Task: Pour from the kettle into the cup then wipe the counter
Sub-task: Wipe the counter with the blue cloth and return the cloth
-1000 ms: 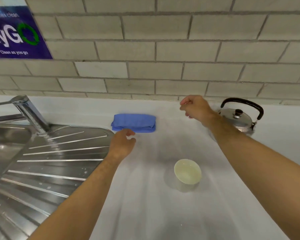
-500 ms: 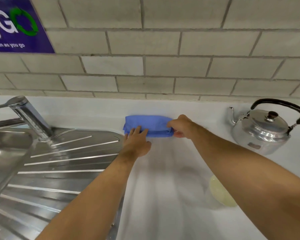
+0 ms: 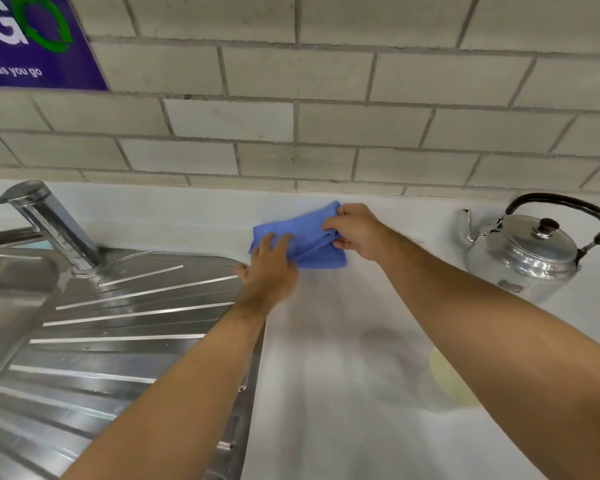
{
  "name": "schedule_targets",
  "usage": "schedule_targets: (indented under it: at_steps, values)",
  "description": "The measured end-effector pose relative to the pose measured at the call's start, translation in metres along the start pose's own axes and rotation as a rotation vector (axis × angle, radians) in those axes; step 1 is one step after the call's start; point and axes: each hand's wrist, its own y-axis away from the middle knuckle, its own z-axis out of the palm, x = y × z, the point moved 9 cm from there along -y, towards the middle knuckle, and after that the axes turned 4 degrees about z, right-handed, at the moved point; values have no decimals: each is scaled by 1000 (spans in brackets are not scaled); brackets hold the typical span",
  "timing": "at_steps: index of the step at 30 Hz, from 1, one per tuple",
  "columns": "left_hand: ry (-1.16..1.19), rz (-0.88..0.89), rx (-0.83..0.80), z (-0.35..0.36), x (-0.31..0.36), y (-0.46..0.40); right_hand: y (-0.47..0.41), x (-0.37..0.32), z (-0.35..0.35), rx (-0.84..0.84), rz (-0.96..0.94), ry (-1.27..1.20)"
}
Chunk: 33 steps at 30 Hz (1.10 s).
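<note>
Head view: hands (image 3: 355, 232) on cloth (image 3: 305, 239)

Cup (image 3: 445, 382) mostly behind the right forearm — sign (image 3: 32, 43) and sink (image 3: 7, 292) cut by the left edge.

The far wall (image 3: 326, 109) is made of pale grey bricks with darker joints, and a purple sign (image 3: 32, 43) with white letters and a green circular arrow mark is fixed on it at the far left. Below the wall a white counter (image 3: 326, 393) runs from far to near, with soft shadows on its smooth surface. On the left a steel sink (image 3: 11, 289) with a ribbed drainboard (image 3: 118, 323) shines under even light, and a chrome tap (image 3: 49, 223) stands at its far edge.
</note>
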Motion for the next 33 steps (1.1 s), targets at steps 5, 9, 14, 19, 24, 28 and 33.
schedule_targets:
  at_steps: [5, 9, 14, 19, 24, 28, 33]
  values:
    - [413, 123, 145, -48, 22, 3, 55, -48, -7, -206, -154, 10]
    - [921, 230, -201, -55, 66, 38, 118, -73, -30, -371, -282, -22]
    - [933, 228, -364, -54, 110, 106, 185, -59, -84, -383, -351, -98]
    - [998, 239, -559, -42, 141, 183, 254, -11, -135, -280, -439, 13]
    - [933, 281, -769, 13, 169, 271, 308, 94, -176, -206, -289, 140]
    - [545, 291, -725, 79, 177, 315, 339, 183, -205, -96, -112, 261]
    - [-46, 584, -425, 115, 202, 353, 363, 236, -240, 188, 22, 684]
